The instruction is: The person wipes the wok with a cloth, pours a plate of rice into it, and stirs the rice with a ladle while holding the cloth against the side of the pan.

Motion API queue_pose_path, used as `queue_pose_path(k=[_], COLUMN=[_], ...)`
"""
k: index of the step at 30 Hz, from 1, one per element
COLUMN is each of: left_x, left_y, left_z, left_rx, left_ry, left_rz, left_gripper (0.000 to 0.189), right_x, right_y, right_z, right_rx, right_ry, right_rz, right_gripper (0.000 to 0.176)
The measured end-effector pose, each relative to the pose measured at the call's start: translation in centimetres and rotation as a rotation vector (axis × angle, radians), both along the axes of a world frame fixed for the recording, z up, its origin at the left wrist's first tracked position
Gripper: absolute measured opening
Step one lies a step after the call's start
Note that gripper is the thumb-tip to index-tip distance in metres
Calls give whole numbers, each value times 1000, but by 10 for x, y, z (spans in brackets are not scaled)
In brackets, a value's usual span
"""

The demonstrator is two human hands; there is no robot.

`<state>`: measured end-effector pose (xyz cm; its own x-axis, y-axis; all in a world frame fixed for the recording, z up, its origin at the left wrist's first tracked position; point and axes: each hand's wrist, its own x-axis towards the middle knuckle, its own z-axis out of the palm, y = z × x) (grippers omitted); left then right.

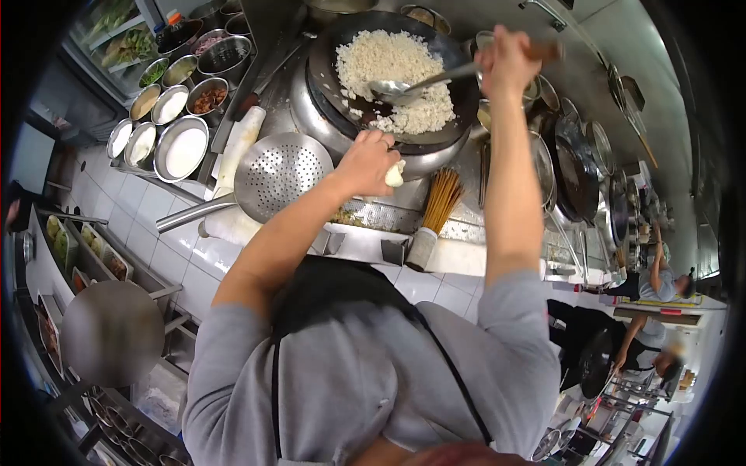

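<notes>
White rice (388,66) lies in a large dark wok (458,116) on the stove. My right hand (509,64) is closed around the wooden-ended handle of a metal ladle (400,91), whose bowl rests among the rice. At the wok's near rim, my left hand (365,165) is closed, with a pale folded cloth (395,174) sticking out of it. Its fingers reach the rim. A perforated strainer (281,177) lies beside my left forearm, its handle pointing left. Just right of my left hand stands a bamboo wok brush (441,203).
Metal containers of seasonings (186,151) and chopped ingredients (210,99) stand at the left. A round lid-like disc (113,334) is at lower left. More woks (575,167) line the stove on the right, where co-workers (649,342) stand farther along.
</notes>
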<state>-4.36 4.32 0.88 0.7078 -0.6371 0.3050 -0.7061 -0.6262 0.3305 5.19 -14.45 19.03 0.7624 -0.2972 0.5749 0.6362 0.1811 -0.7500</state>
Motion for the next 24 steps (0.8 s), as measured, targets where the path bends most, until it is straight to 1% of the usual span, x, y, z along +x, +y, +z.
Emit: queue_pose_path(k=[2, 3, 5, 6, 7, 8, 9, 10, 11, 12, 14, 15, 16, 17, 18, 19, 21, 22, 24], left_x=[3, 3, 4, 6, 2, 2, 4, -1, -7, 1, 4, 4, 3, 0, -2, 5, 3, 2, 8], left_y=[-2, -3, -4, -2, -2, -3, -2, -3, -5, -2, -1, -2, -1, -2, -3, -1, 1, -1, -5], left_z=[3, -1, -9, -8, -10, -8, -8, -8, -8, -2, -10, -12, -14, -16, -15, -10, -6, -5, -7], left_rx=[9, -2, -18, -27, -33, -45, -28, -33, -39, -43, -66, -91, -113, -92, -73, -50, -47, -49, -21], left_ry=[-15, -31, -58, -58, -44, -43, -39, -33, -19, -38, -91, -108, -124, -100, -80, -76, -65, -62, -68], left_rz=[-4, 0, 10, 11, -2, -4, -7, -11, -20, -17, -9, -10, -17, -25, -31, -24, -27, -33, -14], left_gripper=[46, 45, 42, 42, 42, 42, 41, 42, 42, 42, 43, 43, 43, 42, 42, 42, 43, 43, 44], right_x=[20, 22, 25, 38, 48, 58, 66, 54, 41, 39, 31, 25, 23, 42, 45, 48, 34, 12, -35], right_y=[5, 6, 7, 15, 20, 27, 48, 64, 68, 66, 64, 64, 61, 56, 52, 51, 53, 66, 38], right_z=[44, 43, 17, -19, -45, -54, -25, 9, 24, 30, 36, 19, -13, -55, -73, -56, -3, 24, 40], right_rx=[-52, -32, 5, 35, -25, -89, -167, -250, -334, -262, -131, -102, -70, -89, -53, -172, -371, -327, -157], right_ry=[11, -92, -290, -301, -315, -342, -276, -167, -48, -106, -213, -305, -397, -434, -271, -221, -102, -126, -82], right_rz=[-42, -30, 0, -81, -80, -66, -48, -49, -52, -4, 108, 128, 142, 54, 80, 67, 18, -108, 416], right_gripper=[32, 31, 29, 27, 28, 29, 30, 30, 31, 32, 33, 33, 34, 35, 32, 32, 31, 32, 31])
